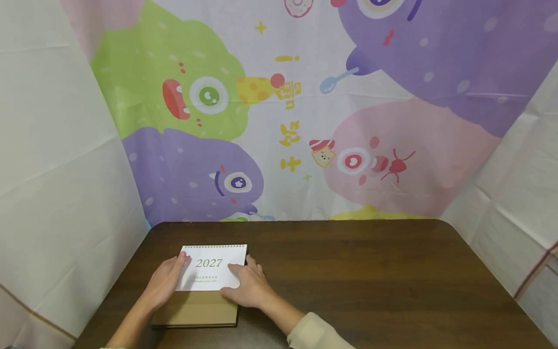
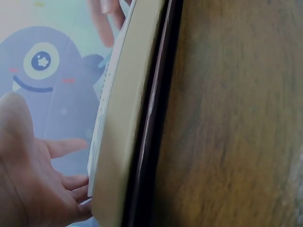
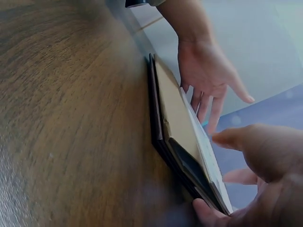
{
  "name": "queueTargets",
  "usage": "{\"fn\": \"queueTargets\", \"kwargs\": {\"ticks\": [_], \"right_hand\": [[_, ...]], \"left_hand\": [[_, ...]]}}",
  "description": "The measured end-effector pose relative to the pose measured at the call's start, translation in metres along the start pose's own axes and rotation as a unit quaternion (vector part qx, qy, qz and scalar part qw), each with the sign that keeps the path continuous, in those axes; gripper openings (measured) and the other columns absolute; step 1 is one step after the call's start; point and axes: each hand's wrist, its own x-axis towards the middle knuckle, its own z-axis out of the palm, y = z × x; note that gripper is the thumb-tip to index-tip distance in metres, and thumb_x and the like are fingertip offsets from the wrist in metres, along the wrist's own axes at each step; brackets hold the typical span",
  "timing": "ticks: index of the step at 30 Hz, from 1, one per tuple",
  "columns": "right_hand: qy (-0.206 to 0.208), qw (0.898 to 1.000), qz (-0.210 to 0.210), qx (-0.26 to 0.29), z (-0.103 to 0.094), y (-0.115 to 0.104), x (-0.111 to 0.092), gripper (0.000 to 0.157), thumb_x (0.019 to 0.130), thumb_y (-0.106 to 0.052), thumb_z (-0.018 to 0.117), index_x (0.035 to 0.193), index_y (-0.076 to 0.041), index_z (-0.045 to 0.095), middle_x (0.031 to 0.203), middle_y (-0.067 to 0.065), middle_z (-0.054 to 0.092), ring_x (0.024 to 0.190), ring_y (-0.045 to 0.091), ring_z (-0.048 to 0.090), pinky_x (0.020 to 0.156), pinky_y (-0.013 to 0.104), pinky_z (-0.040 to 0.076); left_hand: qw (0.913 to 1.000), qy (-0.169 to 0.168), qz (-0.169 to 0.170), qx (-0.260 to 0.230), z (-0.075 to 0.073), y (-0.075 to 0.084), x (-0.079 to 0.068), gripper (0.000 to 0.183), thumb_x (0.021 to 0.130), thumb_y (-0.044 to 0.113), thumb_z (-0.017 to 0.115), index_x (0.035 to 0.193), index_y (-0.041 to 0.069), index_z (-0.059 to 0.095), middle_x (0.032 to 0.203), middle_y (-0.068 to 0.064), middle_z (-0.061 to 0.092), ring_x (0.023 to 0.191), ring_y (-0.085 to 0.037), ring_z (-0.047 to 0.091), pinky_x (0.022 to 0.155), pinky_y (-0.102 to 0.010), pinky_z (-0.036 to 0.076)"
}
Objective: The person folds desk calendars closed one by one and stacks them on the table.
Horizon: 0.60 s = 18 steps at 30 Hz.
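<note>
A desk calendar (image 1: 210,266) lies on the table at the left in the head view. Its spiral-bound white cover reads 2027, above a tan board (image 1: 198,312) with a dark edge. Along the calendar's left side is my left hand (image 1: 164,283), its thumb raised by the cover's edge and its fingers extended in the right wrist view. My right hand (image 1: 249,283) lies over the right side, with thumb and index finger at the cover and the other fingers by the side edge. The left wrist view shows the calendar edge-on; fingertip contact there is partly hidden.
The brown wooden table (image 1: 370,281) extends to the right of the calendar. Behind it hangs a cloth (image 1: 296,194) printed with cartoon monsters. White sheets (image 1: 56,145) hang at both sides.
</note>
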Motion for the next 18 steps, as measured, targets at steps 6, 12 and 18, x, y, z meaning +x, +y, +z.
{"fn": "queueTargets", "kwargs": {"ticks": [6, 12, 18], "right_hand": [[0.012, 1.0, -0.016, -0.012, -0.003, 0.013, 0.012, 0.059, 0.103, -0.052, 0.074, 0.154, -0.022, 0.071, 0.17, 0.029, 0.054, 0.163, 0.056, 0.045, 0.128, 0.072, 0.045], [0.015, 0.999, -0.023, 0.021, -0.055, -0.028, -0.008, 0.059, 0.103, -0.044, 0.075, 0.152, -0.011, 0.071, 0.167, 0.034, 0.055, 0.161, 0.058, 0.045, 0.127, 0.074, 0.044], [0.02, 0.999, -0.009, 0.038, -0.084, -0.044, -0.022, 0.061, 0.105, -0.043, 0.074, 0.156, -0.01, 0.067, 0.172, 0.03, 0.05, 0.16, 0.054, 0.047, 0.129, 0.072, 0.043]], "left_hand": [[0.9997, 0.025, 0.008, -0.002, -0.001, 0.006, 0.0, 0.073, 0.123, 0.043, 0.027, 0.158, -0.016, 0.053, 0.167, -0.044, 0.046, 0.161, -0.062, 0.04, 0.133, -0.073, 0.032], [0.9983, 0.043, 0.039, 0.008, -0.005, 0.013, -0.002, 0.069, 0.124, 0.04, 0.029, 0.159, -0.014, 0.053, 0.166, -0.044, 0.047, 0.159, -0.064, 0.042, 0.131, -0.076, 0.033], [0.9949, 0.068, 0.074, 0.006, -0.003, 0.024, -0.006, 0.063, 0.124, 0.036, 0.03, 0.161, -0.01, 0.053, 0.167, -0.042, 0.049, 0.158, -0.065, 0.042, 0.129, -0.08, 0.033]]}}
